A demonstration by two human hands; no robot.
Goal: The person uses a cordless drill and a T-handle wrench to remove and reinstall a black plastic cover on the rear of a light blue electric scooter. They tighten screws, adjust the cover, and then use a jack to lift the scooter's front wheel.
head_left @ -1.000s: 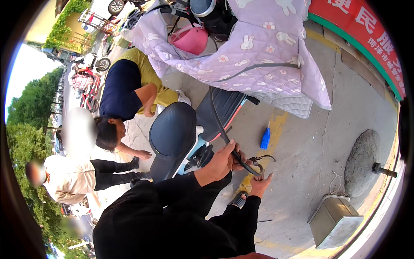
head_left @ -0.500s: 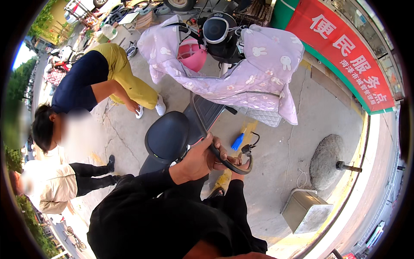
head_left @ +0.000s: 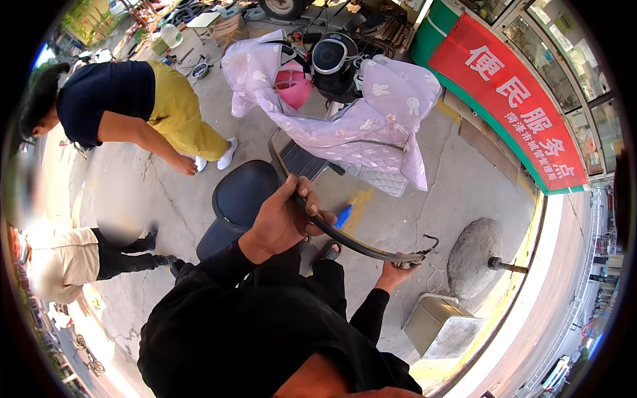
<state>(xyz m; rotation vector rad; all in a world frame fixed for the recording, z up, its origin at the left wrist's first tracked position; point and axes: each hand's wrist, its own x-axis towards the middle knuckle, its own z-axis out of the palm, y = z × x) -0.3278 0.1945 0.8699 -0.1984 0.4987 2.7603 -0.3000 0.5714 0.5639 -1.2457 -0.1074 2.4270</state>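
Note:
Fingers of my left hand [head_left: 285, 217] curl round a black rubber tube [head_left: 352, 243], which bends down to the right. My right hand [head_left: 397, 270] grips its far part, beside a small dark fitting with a thin hooked piece [head_left: 428, 247]. Below and left of the tube is a scooter's black seat [head_left: 239, 194]. A blue plastic object [head_left: 344, 216] lies on the pavement, partly behind my left hand. The scooter's front carries a lilac quilted cover with rabbits [head_left: 358, 126] and a pink helmet [head_left: 292, 83].
A person in navy and yellow [head_left: 169, 106] bends at the left; another in a beige jacket [head_left: 63, 262] stands below. At the right are a round concrete base with a metal post [head_left: 472, 245], a metal box [head_left: 431, 318] and a red banner [head_left: 504, 99]. Tools and tyres [head_left: 239, 20] lie behind.
My hands have moved apart, stretching the tube out to the right, with my left hand higher. The person in navy has moved leftward, away from the scooter. My view has shifted.

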